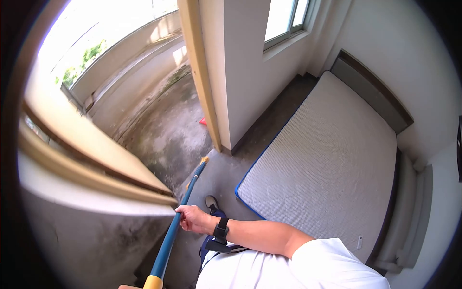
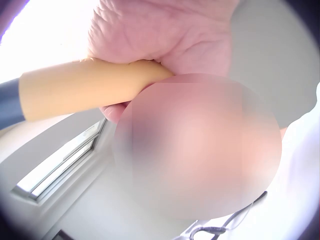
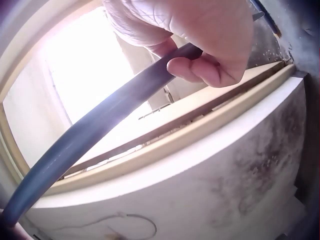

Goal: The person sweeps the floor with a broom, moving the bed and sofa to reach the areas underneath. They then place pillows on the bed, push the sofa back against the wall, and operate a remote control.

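A long blue pole [image 1: 166,245] slants from the bottom of the head view up to a yellow tip [image 1: 205,159] near the floor by the doorway. My right hand [image 1: 193,219] grips the pole midway; in the right wrist view the fingers of that hand [image 3: 200,40] curl round the blue shaft [image 3: 95,120]. The pole's yellow end section [image 2: 75,87] is gripped by my left hand [image 2: 160,35], whose fingers are partly covered by a blur. Only a sliver of the left hand [image 1: 129,287] shows at the head view's bottom edge.
A bare mattress [image 1: 332,154] with a blue edge lies on the right against a headboard [image 1: 373,91]. The wooden door frame [image 1: 199,72] opens onto a stained balcony floor [image 1: 168,130], where a red object [image 1: 203,121] lies. A low stained wall [image 1: 86,241] stands at left.
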`<state>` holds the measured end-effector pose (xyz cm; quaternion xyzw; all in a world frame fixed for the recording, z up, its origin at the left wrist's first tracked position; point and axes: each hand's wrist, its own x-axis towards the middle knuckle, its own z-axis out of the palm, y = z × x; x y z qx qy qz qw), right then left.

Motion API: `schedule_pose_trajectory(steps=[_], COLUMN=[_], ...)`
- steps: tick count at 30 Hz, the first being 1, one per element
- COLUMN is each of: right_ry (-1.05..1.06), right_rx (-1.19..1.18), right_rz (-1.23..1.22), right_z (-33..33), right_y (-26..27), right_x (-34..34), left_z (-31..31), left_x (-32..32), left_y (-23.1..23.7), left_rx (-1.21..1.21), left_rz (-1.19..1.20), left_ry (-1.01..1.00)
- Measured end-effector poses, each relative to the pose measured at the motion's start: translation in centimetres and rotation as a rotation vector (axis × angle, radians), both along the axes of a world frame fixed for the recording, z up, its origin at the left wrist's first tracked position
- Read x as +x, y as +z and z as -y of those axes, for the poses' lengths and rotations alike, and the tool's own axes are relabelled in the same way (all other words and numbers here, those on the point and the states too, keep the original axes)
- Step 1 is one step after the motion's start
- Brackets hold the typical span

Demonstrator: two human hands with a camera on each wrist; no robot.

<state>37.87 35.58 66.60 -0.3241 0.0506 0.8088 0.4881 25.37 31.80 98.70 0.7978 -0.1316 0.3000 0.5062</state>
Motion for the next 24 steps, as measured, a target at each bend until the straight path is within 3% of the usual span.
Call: schedule_pose_trajectory(steps=[3,8,12,24], right_ry=[-0.064,-0.238,-0.285,-0.185], right_rx=[-0.040,-0.079,-0.122,-0.310], right_rz=[0.012,0.028,0.105,0.044], right_z=[-8.7,-17.4,-20.6,-24.0], right_y=[-1.6,-4.1,-5.4,-8.9], right_x=[3.6,9.4,11.9,17.4], left_z=[-9.9,-18.9,-22.8,-32.1], left_x=[4.2,10.7,14.1,18.0], left_y=[-1.6,-3.3,-3.5,-7.4], left_rx=[-0.018,-0.121,-0.230,-0.305], left_rz=[0.009,-0.001,-0.074,-0.159], left_ry=[-0.076,0.072,0.289,0.167])
